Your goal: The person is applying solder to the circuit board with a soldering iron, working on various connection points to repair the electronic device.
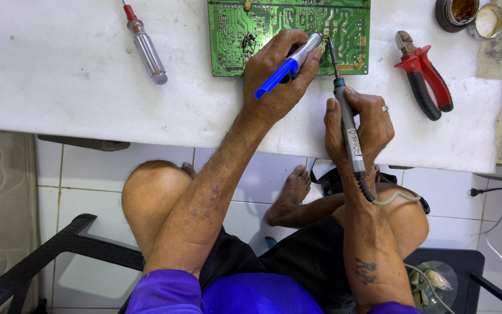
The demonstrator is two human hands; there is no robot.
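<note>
- The green circuit board [233,35] lies flat, solder side up, at the far edge of the white desk [76,99], partly cut off by the top of the view.
- The left hand [277,75] is curled around a desoldering pump [291,61] with a blue plunger and silver barrel; its nozzle rests on the board's lower right area.
- The right hand [358,125] is wrapped around the grey handle of a soldering iron [347,125]; the thin tip meets the board just beside the pump nozzle, and the cord trails off toward the person's lap.
- Handling, judged from appearance: the board looks light, stiff and fragile, best held by its bare edges; the iron only by its insulated handle, since the tip is probably hot.
- A red-handled screwdriver [144,46] lies left of the board; red-handled side cutters [422,78] lie to its right; two small open tins [466,14] stand at the far right.
</note>
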